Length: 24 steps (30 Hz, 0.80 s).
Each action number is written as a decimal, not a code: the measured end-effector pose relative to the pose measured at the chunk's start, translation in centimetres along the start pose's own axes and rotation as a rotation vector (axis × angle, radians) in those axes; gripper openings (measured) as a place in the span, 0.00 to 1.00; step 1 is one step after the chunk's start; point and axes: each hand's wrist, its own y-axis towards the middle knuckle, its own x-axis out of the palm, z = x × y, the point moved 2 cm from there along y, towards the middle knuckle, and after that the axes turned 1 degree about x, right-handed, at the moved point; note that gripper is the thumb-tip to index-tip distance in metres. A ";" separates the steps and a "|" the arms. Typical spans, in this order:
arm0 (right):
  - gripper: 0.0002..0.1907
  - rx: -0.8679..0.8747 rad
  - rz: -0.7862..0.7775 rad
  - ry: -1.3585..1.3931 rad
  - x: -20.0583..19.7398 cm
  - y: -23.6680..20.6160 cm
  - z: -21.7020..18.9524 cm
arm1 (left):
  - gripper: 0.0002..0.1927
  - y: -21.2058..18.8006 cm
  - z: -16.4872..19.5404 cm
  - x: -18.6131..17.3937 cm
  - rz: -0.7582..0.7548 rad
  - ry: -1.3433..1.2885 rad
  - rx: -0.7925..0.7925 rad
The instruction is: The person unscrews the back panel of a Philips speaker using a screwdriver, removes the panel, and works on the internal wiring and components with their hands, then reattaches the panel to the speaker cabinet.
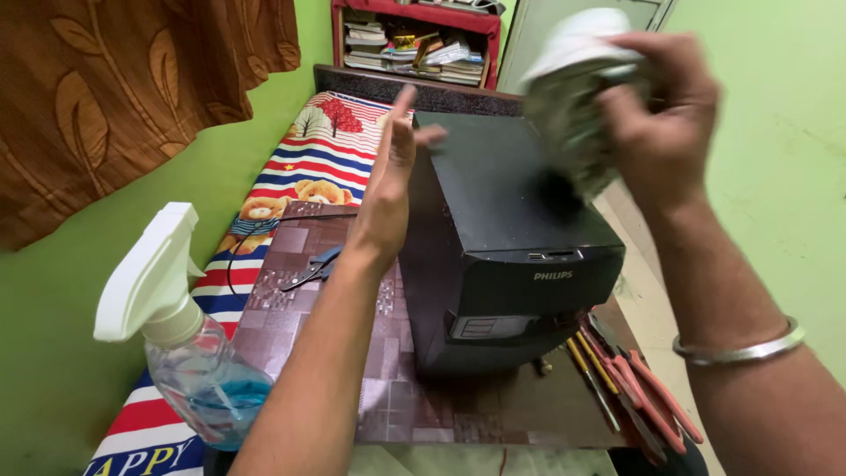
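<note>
While the black speaker box (507, 247) stands upright on the brown patterned board (388, 397), the left hand (388, 189) is held flat and open against its left side, fingers stretched upward. A crumpled whitish cloth (577, 97), blurred, is clenched in the right hand (661, 110) above the box's top, at two o'clock from the left hand. A metal bangle (740, 348) is worn on the right wrist. At five o'clock from the box, red-handled pliers (648, 397) and yellow-handled screwdrivers (590, 366) are laid touching its lower right corner. A small dark tool (315, 269) is seen at nine o'clock, partly hidden by the left forearm. At seven o'clock, a clear spray bottle (189, 353) with a white trigger head is found, about a third filled with blue liquid. A striped bedsheet with teddy bears (291, 189) lies beneath the board. At twelve o'clock, a red shelf (414, 40) is packed with stacked books.
</note>
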 end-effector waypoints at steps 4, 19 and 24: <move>0.27 0.101 -0.473 0.147 4.5 -0.1 -5.4 | 0.39 -0.9 2.9 0.8 -0.001 -0.030 0.220; 0.21 0.482 -0.538 0.303 6.6 -1.3 0.3 | 0.10 -6.5 3.5 2.5 0.190 0.357 0.031; 0.21 0.493 -0.539 0.329 6.6 -1.1 0.0 | 0.11 -5.9 2.1 2.1 0.244 0.405 0.060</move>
